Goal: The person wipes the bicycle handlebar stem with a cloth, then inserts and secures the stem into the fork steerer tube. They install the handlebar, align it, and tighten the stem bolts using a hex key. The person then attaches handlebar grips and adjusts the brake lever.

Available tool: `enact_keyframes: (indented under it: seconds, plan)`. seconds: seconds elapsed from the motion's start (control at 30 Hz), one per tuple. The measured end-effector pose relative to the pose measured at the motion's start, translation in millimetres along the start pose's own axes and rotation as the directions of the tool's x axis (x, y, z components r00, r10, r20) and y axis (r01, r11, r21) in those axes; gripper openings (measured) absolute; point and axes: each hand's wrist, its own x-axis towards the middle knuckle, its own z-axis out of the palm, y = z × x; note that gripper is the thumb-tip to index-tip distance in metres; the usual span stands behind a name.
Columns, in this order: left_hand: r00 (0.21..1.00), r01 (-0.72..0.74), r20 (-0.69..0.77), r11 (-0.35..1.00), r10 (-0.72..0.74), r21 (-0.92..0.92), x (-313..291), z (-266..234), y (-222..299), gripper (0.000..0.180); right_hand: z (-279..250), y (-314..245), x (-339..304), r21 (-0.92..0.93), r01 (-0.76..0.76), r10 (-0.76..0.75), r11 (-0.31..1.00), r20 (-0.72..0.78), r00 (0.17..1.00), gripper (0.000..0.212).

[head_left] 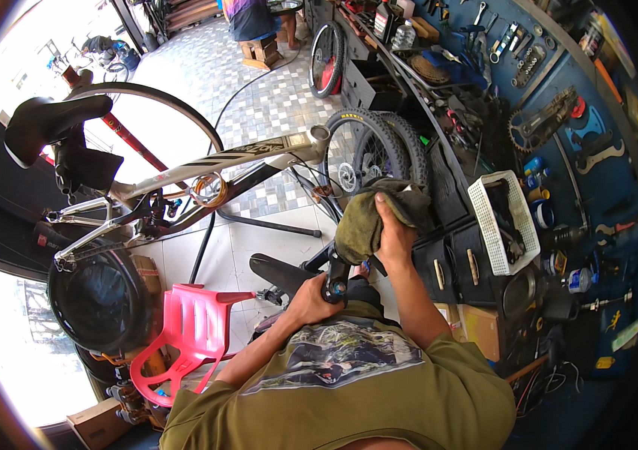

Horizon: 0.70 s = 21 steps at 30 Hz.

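Just right of the pink chair point(195, 322), the hands were apart: the left hand point(311, 301) clasped a black part point(336, 279), seemingly to steady it; the right hand point(394, 238) gripped a bunched green cloth point(358, 227), probably for wiping.

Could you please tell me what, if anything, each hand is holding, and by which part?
The left hand grips a black part near its lower visible end; the right hand holds a bunched olive cloth around its middle.
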Motion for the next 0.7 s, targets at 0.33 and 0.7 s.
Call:
enact_keyframes:
  seconds: [0.33,0.7]
  plan:
    - [1.000,-0.009,0.005,1.000,0.009,-0.012,0.6,-1.2,1.1,0.045,-3.0,14.7,-19.2,-0.145,0.036,-0.021,0.989,0.105,0.994,0.025]
    - [0.999,0.042,0.010,0.999,-0.042,0.017,-0.4,-1.0,1.1,0.045,0.3,-23.4,14.3,-0.088,0.193,-0.181,0.977,0.125,0.975,0.023]
